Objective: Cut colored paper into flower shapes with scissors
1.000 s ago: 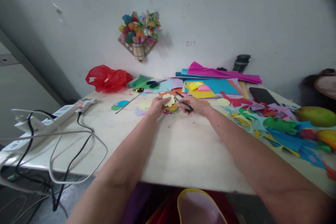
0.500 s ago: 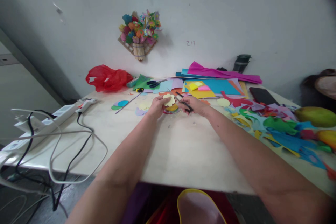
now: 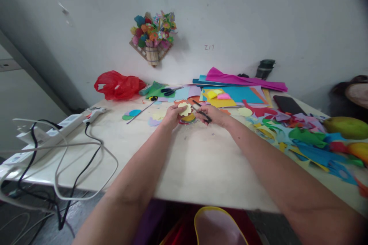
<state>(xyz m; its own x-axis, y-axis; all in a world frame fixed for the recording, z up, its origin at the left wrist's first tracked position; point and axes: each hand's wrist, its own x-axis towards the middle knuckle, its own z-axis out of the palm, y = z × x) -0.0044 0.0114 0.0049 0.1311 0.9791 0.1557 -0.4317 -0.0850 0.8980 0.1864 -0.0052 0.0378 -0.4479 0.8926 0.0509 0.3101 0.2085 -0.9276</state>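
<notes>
Between its thumb and fingers, my left hand (image 3: 173, 115) pinches a pale yellow paper flower (image 3: 184, 109) with a scalloped edge. My right hand (image 3: 213, 115) is closed around dark-handled scissors (image 3: 204, 115), whose blades point up and left towards the flower's right edge. Whether the blades touch the paper I cannot tell. Below the flower, a round stack of coloured pieces (image 3: 188, 120) lies on the table. Pale yellow and lilac cut-outs (image 3: 155, 121) lie left of my left hand.
Colourful scraps (image 3: 310, 138), a phone (image 3: 289, 105) and fruit (image 3: 346, 128) are at right. Coloured sheets (image 3: 247, 93) and a second pair of scissors (image 3: 169, 91) lie at the back, near a red plastic bag (image 3: 117, 86). A power strip (image 3: 69, 122) with cables occupies the left.
The scissors' blades have shifted slightly beside the flower's right edge. My left hand keeps the flower in nearly the same place.
</notes>
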